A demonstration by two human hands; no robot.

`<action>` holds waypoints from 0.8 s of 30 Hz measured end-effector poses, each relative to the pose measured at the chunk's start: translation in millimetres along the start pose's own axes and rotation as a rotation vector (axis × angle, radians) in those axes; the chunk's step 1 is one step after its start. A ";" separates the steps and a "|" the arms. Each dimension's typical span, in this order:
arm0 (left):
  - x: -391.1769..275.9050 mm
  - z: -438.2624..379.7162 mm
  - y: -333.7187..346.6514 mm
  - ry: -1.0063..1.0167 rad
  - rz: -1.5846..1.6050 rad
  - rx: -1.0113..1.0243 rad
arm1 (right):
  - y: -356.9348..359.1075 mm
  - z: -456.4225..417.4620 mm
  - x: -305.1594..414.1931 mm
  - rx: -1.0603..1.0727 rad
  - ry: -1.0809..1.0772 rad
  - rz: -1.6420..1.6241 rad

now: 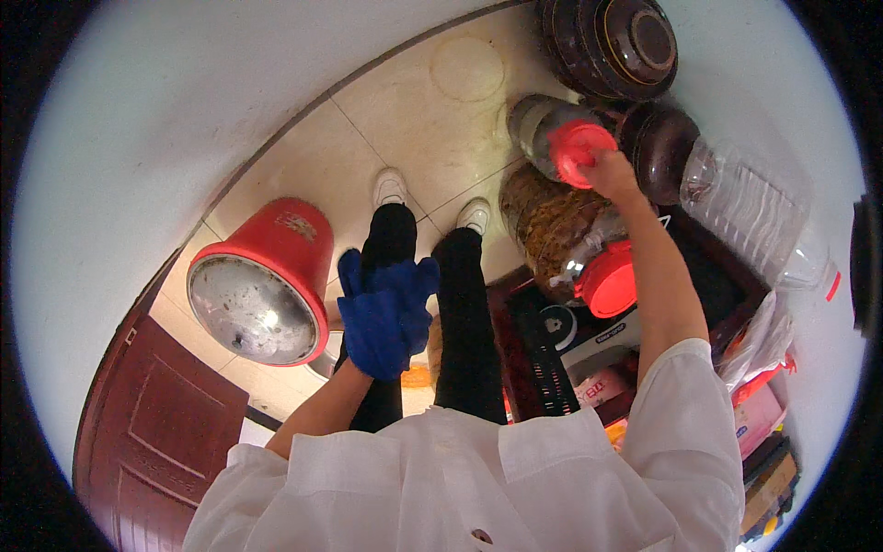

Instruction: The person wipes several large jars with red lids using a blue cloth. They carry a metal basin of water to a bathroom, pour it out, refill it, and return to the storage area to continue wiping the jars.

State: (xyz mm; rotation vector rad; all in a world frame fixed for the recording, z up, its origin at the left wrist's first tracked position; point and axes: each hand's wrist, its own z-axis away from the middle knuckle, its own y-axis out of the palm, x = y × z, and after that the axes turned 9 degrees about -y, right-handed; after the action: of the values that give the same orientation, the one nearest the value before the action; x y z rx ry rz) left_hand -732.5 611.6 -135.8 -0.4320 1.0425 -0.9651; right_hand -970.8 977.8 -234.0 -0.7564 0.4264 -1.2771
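Observation:
My right hand (pixel 610 172) is on the red lid (pixel 578 148) of a large clear jar (pixel 534 124) standing on the floor at the upper right. Its fingers rest at the lid's near side, and whether they grip it cannot be told. Next to that jar is a second clear jar (pixel 545 228) with brown contents and a red lid (pixel 608 281). My left hand, hidden inside or behind a bunched blue cloth or glove (pixel 390 321), is in front of my legs. The blue fabric covers its fingers.
At left stands a red bucket (pixel 296 221) topped by a metal lid (pixel 255 310), near a brown door (pixel 165 407). Dark glazed pots (pixel 641 48), a clear plastic bottle (pixel 748 207) and a dark wooden crate or shelf (pixel 514 345) with boxes line the right wall.

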 end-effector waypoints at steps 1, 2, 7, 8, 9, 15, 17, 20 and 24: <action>-3.9 0.8 0.3 -0.005 0.010 -0.006 | 9.9 -3.5 3.2 0.002 -0.042 0.067; -7.2 2.4 0.0 -0.006 0.019 -0.011 | 15.3 -2.3 3.3 -0.009 -0.062 0.051; -19.4 6.8 1.5 -0.031 0.048 -0.024 | 13.9 9.8 55.1 -0.138 -0.146 -0.078; -20.4 6.3 0.8 -0.035 0.051 -0.025 | 15.7 10.3 61.1 -0.140 -0.144 -0.072; -21.2 6.5 3.4 -0.038 0.055 -0.030 | 17.3 12.9 67.0 -0.139 -0.140 -0.063; -23.4 6.8 6.0 -0.048 0.058 -0.020 | 31.5 29.9 107.7 -0.214 -0.316 -0.169; -22.7 8.6 5.2 -0.047 0.054 -0.013 | 31.6 36.9 128.6 -0.250 -0.329 -0.215; -22.0 12.2 -4.1 -0.037 0.033 0.007 | 27.6 49.6 158.3 -0.175 -0.274 -0.251; -19.7 24.6 -27.1 -0.024 -0.008 0.023 | 14.9 76.7 184.6 -0.114 -0.237 -0.295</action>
State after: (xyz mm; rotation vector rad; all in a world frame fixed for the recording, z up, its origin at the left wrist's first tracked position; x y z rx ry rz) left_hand -726.7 610.4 -94.7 -0.4280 1.0078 -0.9763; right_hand -861.1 822.9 -169.7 -1.0840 0.2000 -1.4239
